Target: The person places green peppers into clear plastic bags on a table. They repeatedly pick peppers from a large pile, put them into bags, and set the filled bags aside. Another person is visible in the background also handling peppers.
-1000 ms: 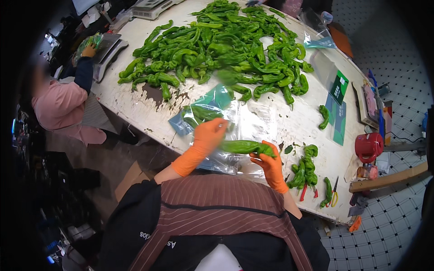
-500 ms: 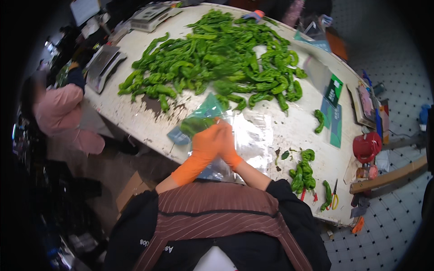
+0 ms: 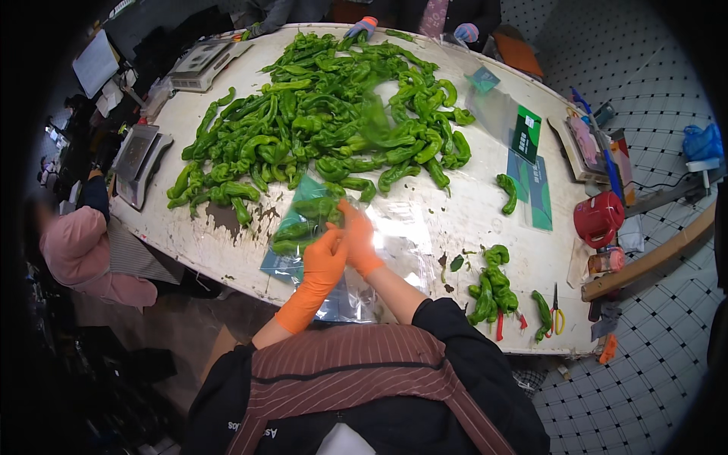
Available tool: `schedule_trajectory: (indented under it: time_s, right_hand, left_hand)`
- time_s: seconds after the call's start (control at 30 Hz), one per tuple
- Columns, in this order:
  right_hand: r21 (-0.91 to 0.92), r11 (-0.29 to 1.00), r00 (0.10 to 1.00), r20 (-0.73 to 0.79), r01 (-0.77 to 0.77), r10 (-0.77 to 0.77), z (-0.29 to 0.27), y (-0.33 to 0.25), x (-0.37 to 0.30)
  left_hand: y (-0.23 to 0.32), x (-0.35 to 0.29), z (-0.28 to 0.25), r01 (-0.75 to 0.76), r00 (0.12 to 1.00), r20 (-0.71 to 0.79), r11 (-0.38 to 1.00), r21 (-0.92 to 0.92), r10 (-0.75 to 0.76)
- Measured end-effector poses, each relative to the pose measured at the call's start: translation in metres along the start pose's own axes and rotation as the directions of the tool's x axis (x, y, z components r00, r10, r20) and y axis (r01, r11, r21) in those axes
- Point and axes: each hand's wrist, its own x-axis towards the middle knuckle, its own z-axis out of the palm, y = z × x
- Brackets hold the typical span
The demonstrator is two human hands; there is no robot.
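1. A worn white table (image 3: 470,220) stands on a black-and-white tiled floor (image 3: 644,364), with a large heap of green peppers (image 3: 326,114) spread across its far half.
2. At the near edge, a person in a striped apron works with both hands in orange gloves, close together over a clear plastic bag (image 3: 303,227) that lies on the table and already has several green peppers inside.
3. The left hand (image 3: 324,259) is curled at the bag's mouth; whether it pinches the plastic cannot be told.
4. The right hand (image 3: 358,239) touches the left, fingers closed near the peppers at the bag's opening; what exactly it holds is hidden.
5. More clear bags (image 3: 394,250) lie flat under and beside the hands.
6. To the right sits a small pile of peppers (image 3: 491,284), with scissors (image 3: 556,315) just beyond it.
7. A red container (image 3: 597,218) rests near the right edge.
8. Two weighing scales (image 3: 140,155) stand at the left side, where a person in pink (image 3: 80,250) is beside the table.
9. Gloved hands of other people (image 3: 360,27) reach in at the far edge.
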Motion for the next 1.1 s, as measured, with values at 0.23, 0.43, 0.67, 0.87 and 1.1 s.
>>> schedule_trajectory:
  time_s: [0.23,0.43,0.67,0.87,1.1]
  right_hand:
    - [-0.06,0.977,0.937,0.276,-0.206,0.215,0.003,0.016,0.016]
    - [-0.072,0.82,0.582,0.669,-0.568,0.461,-0.039,-0.007,0.032]
    - [-0.11,0.979,0.837,0.508,-0.171,0.203,-0.081,-0.072,0.113]
    - [-0.057,0.977,0.903,0.395,0.207,-0.168,0.045,-0.053,0.19]
    - [0.308,0.917,0.85,0.523,-0.254,0.06,0.094,-0.029,0.201]
  left_hand:
    - [0.0,0.009,-0.01,0.012,0.999,-0.051,0.999,0.034,-0.01]
    - [-0.041,0.027,-0.001,-0.153,0.977,-0.129,0.98,0.128,0.169]
    - [-0.099,0.023,-0.002,0.012,0.991,-0.13,0.977,0.212,0.016]
    - [-0.092,0.023,-0.003,0.017,0.99,-0.137,0.977,0.213,0.012]
    - [-0.091,0.023,-0.005,-0.021,0.987,-0.149,0.966,0.259,0.061]
